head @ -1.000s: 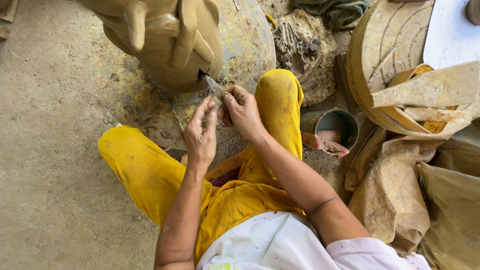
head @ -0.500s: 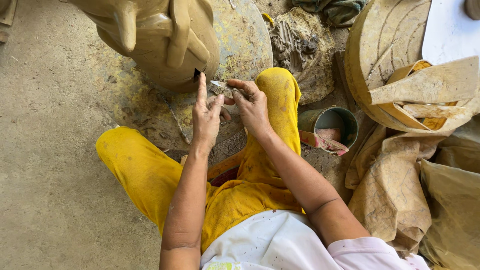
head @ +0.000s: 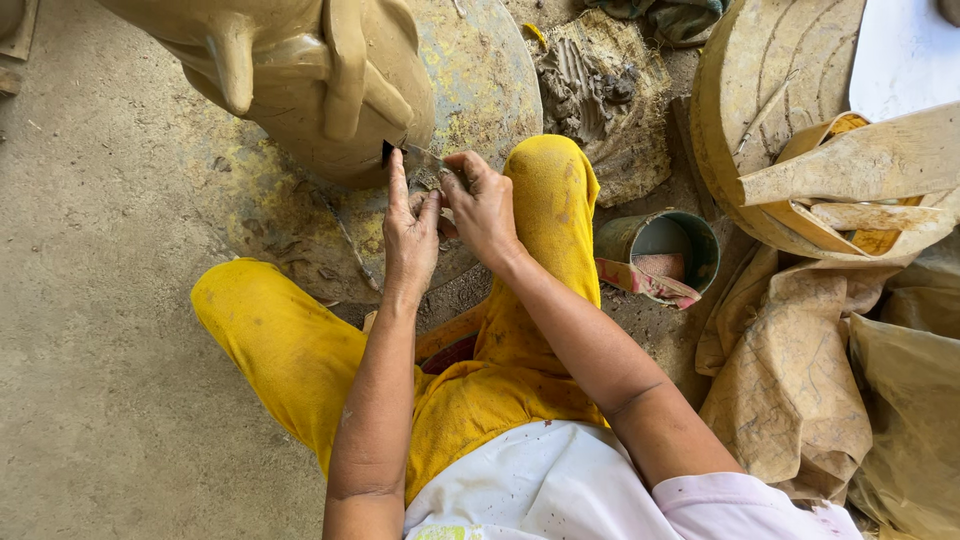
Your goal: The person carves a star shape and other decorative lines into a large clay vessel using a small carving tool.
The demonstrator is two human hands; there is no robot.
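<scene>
Nearest the camera are a white, paint-flecked shirt and yellow trousers (head: 300, 350), with the knees spread wide and the person seated low on a bare concrete floor (head: 100, 300). Both forearms reach forward between the knees.

The left hand (head: 410, 235) has its fingers stretched out, the forefinger pointing up along the lower edge of a large clay figure (head: 300, 80); the fingertip touches the clay just beside a small dark notch. This hand grips nothing. The right hand (head: 485, 205) is pinched around a thin flat metal blade (head: 425, 160), thumb and fingers closed on its near end, while the blade's far tip rests against the clay at that same notch. The two hands touch each other at the fingers.

The clay figure is tan and smooth, with rounded raised limbs on its surface, and it stands on a round, mud-smeared turntable (head: 470, 70) that lies flat on the floor beyond the knees.

To the right of the right knee stands a small open tin (head: 665, 245) holding a reddish cloth. Farther right lie crumpled tan sacks (head: 800, 380) and a stack of curved, clay-coated moulds (head: 780, 110). Beyond the knee sits a rough lump of grey clay (head: 600, 90).
</scene>
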